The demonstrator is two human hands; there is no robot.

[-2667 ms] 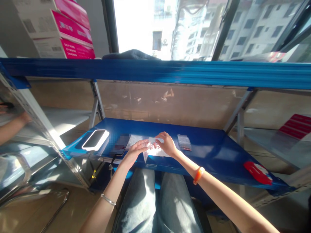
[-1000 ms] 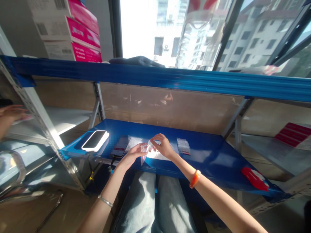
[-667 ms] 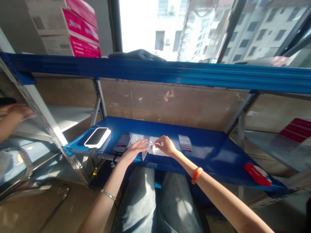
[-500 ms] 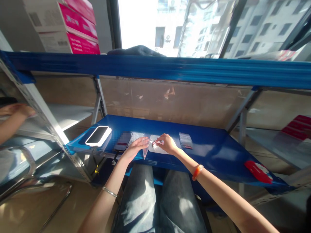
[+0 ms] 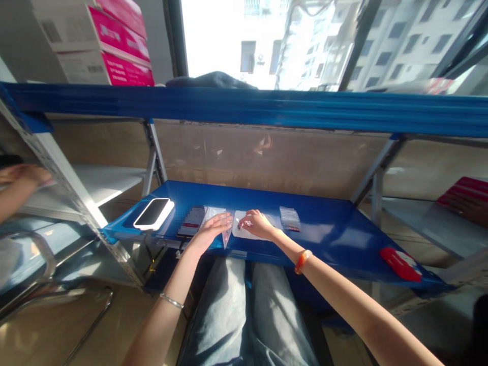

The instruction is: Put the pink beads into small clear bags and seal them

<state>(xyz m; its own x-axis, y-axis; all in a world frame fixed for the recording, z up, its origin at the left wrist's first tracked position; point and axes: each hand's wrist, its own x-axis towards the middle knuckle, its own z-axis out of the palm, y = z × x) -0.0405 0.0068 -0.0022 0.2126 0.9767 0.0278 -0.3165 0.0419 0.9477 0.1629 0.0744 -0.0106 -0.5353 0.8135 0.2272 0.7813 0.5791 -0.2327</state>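
Observation:
My left hand [image 5: 214,230] is closed on the edge of a small clear plastic bag [image 5: 226,238], whose pointed corner hangs down at the bench's front edge. To its right, my right hand [image 5: 260,224] reaches over a white tray [image 5: 239,232] with its fingers bent together. Small red and white pieces [image 5: 247,222] show at those fingertips, too small to name. A stack of clear bags [image 5: 290,219] lies right of the tray. Left of the bag are a flat row of overlapped packets [image 5: 191,219] and a clear plastic packet [image 5: 213,212], partly behind my left hand.
A phone-like device with a white rim [image 5: 153,213] lies at the left of the blue bench [image 5: 324,213]. A red pouch-like item [image 5: 401,264] sits at the right front. A blue shelf beam [image 5: 244,108] crosses above. Another person's hand [image 5: 32,174] shows at far left.
My right hand has shifted slightly left over the tray. My left hand keeps its hold on the bag. Another person's hand has appeared by the pink boxes at far right.

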